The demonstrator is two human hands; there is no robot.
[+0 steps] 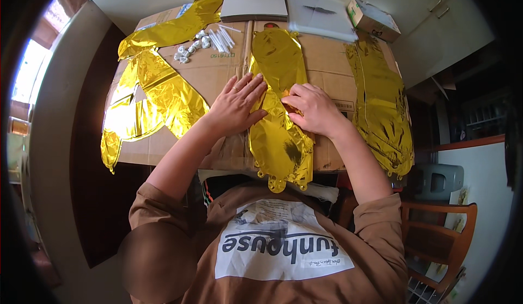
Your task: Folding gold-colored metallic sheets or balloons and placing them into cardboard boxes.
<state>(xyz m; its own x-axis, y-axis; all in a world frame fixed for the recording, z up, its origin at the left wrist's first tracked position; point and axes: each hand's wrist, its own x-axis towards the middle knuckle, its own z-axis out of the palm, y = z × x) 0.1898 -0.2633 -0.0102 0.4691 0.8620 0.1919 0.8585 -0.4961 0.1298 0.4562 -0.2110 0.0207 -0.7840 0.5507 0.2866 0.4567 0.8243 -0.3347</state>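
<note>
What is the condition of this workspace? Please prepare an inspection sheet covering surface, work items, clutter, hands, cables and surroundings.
Surface: brown cardboard, partly covered.
Work items: middle foil balloon, gold, flat and creased, its lower end overhanging the near edge; right foil balloon, also flat; more gold foil at left, one piece or several unclear.
Clutter: white sticks beside small white pieces; open box at the far right.
Hands: left hand spread on the middle foil balloon's left side; right hand touches it with curled fingers, grip unclear.
Cables: nothing seen.
Surroundings: wooden chair and grey plastic stool at right.
</note>
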